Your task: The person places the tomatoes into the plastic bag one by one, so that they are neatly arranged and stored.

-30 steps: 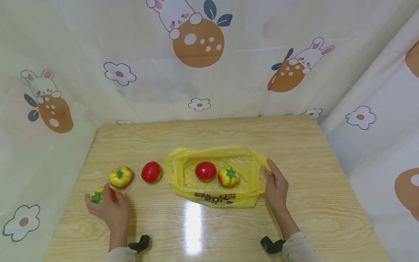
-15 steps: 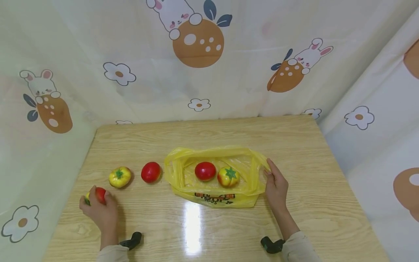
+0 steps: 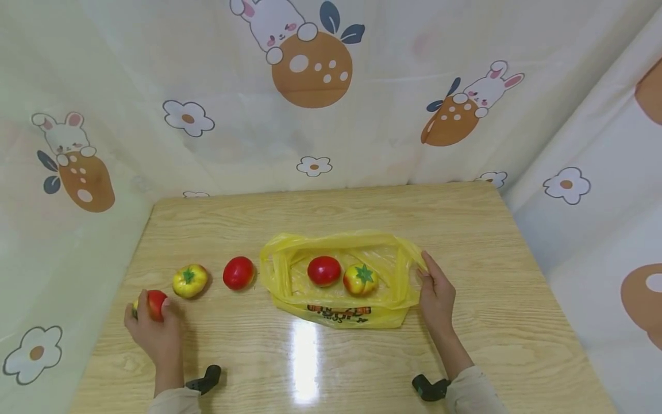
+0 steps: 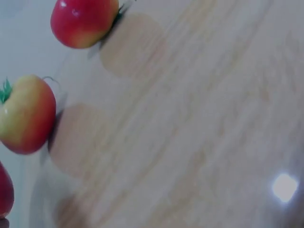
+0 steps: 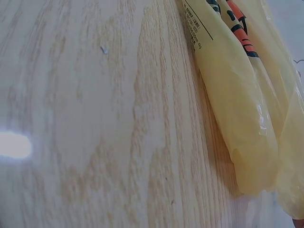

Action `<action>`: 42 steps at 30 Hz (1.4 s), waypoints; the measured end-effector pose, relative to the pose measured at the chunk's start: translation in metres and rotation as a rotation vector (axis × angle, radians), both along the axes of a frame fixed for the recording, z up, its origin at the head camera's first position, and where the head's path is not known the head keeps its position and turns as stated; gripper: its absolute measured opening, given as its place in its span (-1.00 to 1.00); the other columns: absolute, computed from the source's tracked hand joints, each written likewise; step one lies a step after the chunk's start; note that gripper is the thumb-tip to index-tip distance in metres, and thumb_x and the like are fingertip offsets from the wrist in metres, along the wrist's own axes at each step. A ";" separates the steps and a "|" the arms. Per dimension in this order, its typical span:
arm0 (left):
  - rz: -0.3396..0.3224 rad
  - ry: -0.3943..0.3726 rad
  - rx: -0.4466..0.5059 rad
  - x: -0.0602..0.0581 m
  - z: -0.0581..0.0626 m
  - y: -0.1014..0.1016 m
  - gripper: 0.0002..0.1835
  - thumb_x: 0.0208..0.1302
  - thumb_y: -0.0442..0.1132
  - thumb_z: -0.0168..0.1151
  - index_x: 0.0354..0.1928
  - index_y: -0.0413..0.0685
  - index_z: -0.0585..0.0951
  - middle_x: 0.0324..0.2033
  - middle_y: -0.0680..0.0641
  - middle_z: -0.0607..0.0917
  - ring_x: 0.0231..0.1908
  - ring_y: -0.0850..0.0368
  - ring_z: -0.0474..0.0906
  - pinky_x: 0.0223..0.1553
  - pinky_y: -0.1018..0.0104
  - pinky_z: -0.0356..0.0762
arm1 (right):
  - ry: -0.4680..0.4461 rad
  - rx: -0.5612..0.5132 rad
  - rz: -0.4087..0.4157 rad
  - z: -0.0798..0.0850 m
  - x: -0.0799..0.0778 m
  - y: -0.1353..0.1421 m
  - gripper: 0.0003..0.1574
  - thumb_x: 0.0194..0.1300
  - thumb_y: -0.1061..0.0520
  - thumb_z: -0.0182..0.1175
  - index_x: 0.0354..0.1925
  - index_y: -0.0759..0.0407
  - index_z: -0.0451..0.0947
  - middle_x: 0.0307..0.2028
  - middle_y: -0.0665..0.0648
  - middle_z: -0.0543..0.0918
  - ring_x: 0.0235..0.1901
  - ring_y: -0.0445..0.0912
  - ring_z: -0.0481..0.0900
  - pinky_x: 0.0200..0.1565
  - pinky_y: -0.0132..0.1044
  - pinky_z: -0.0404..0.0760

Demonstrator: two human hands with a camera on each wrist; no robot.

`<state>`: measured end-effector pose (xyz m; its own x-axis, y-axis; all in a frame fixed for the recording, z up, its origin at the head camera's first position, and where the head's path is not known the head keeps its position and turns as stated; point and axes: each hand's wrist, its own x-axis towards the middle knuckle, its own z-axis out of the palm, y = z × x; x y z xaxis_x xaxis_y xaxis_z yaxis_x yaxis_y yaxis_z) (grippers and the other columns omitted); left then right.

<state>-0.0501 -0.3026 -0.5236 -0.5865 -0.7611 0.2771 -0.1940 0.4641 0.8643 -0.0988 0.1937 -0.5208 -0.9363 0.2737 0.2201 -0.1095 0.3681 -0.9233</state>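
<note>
At the left of the head view, my left hand [image 3: 157, 338] grips a red-and-yellow tomato [image 3: 157, 305], its fingers curled over the top. Only a red sliver of that tomato [image 4: 4, 192] enters the left wrist view. Just beyond it lies a yellow tomato [image 3: 190, 281] with a green leafy top, and a red tomato [image 3: 238, 273] sits to its right. My right hand [image 3: 437, 296] pinches the right rim of a yellow plastic bag [image 3: 341, 315], which lies with its mouth spread. Inside the bag are a red tomato [image 3: 324, 271] and a yellow-and-red tomato [image 3: 361, 280].
The things lie on a light wooden table [image 3: 331, 210]. A patterned curtain [image 3: 383, 138] hangs behind it and along both sides. Black wrist mounts [image 3: 207, 379] stick out from both wrists above the table.
My left hand has moved left and closed its fingers round the red-and-yellow tomato, which has turned to show more red and shifted slightly. The right hand and bag have stayed put.
</note>
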 end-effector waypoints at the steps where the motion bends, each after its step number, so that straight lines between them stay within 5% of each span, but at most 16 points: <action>1: 0.003 0.013 -0.010 -0.001 0.001 0.001 -0.47 0.31 -0.37 0.18 0.33 -0.12 0.45 0.39 -0.36 0.18 0.39 -0.30 0.13 0.38 -0.18 0.14 | -0.005 0.001 0.004 0.000 0.000 0.000 -0.42 0.45 0.47 -0.18 0.37 0.29 0.32 0.34 0.27 0.40 0.11 0.21 0.55 0.08 -0.56 0.47; 8: 0.023 0.198 -0.122 -0.012 0.015 0.008 -0.48 0.31 -0.28 0.27 0.31 -0.05 0.49 0.41 -0.23 0.25 0.41 -0.11 0.17 0.39 0.02 0.21 | -0.013 0.002 0.017 0.001 0.002 0.001 -0.42 0.45 0.46 -0.20 0.39 0.31 0.28 0.36 0.30 0.37 0.12 0.20 0.55 0.08 -0.55 0.46; 15: -0.051 0.242 -0.196 -0.021 0.030 0.018 -0.49 0.26 -0.27 0.33 0.26 -0.14 0.52 0.37 -0.34 0.29 0.35 -0.26 0.26 0.25 -0.20 0.35 | -0.003 -0.003 0.010 0.000 0.000 0.001 -0.41 0.44 0.48 -0.20 0.37 0.31 0.31 0.35 0.28 0.39 0.12 0.21 0.54 0.09 -0.64 0.42; 22: -0.015 0.315 -0.213 -0.029 0.041 0.024 -0.52 0.23 -0.32 0.35 0.22 -0.08 0.58 0.37 -0.19 0.33 0.35 -0.07 0.29 0.29 0.17 0.36 | -0.001 0.007 0.005 0.001 0.000 0.000 -0.40 0.43 0.48 -0.19 0.37 0.30 0.32 0.34 0.26 0.41 0.11 0.22 0.54 0.07 -0.65 0.42; 26: -0.042 0.329 -0.221 -0.034 0.047 0.028 -0.50 0.22 -0.29 0.37 0.23 -0.06 0.57 0.37 -0.18 0.33 0.35 -0.05 0.29 0.28 0.20 0.38 | 0.008 -0.017 0.011 0.003 0.000 -0.002 -0.41 0.43 0.50 -0.19 0.36 0.31 0.32 0.34 0.28 0.40 0.11 0.20 0.55 0.07 -0.63 0.43; 32: 0.038 0.353 -0.200 -0.038 0.058 0.024 -0.56 0.24 -0.24 0.36 0.18 -0.03 0.61 0.36 -0.11 0.36 0.34 0.03 0.31 0.30 0.30 0.34 | 0.032 -0.023 0.025 0.023 0.006 -0.009 -0.44 0.38 0.55 -0.19 0.31 0.48 0.31 0.30 0.40 0.41 0.09 0.28 0.54 0.06 -0.58 0.45; 35: 0.011 0.344 -0.186 -0.039 0.063 0.025 -0.57 0.24 -0.26 0.35 0.18 -0.07 0.60 0.36 -0.15 0.36 0.33 -0.01 0.32 0.30 0.31 0.34 | 0.050 -0.020 0.019 0.028 0.009 -0.011 -0.45 0.35 0.58 -0.19 0.28 0.53 0.32 0.27 0.45 0.42 0.07 0.32 0.54 0.03 -0.63 0.45; 42: -0.029 0.326 -0.184 -0.044 0.065 0.034 -0.56 0.24 -0.27 0.35 0.18 -0.06 0.60 0.36 -0.16 0.37 0.33 -0.04 0.32 0.28 0.26 0.37 | 0.041 -0.011 0.007 0.005 0.003 -0.003 -0.42 0.40 0.53 -0.19 0.34 0.38 0.33 0.31 0.35 0.42 0.12 0.23 0.53 0.06 -0.65 0.43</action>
<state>-0.0939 -0.2683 -0.4587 -0.4655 -0.6652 0.5838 0.0936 0.6190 0.7798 -0.0962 0.1905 -0.5156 -0.9286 0.2694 0.2553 -0.1499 0.3569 -0.9220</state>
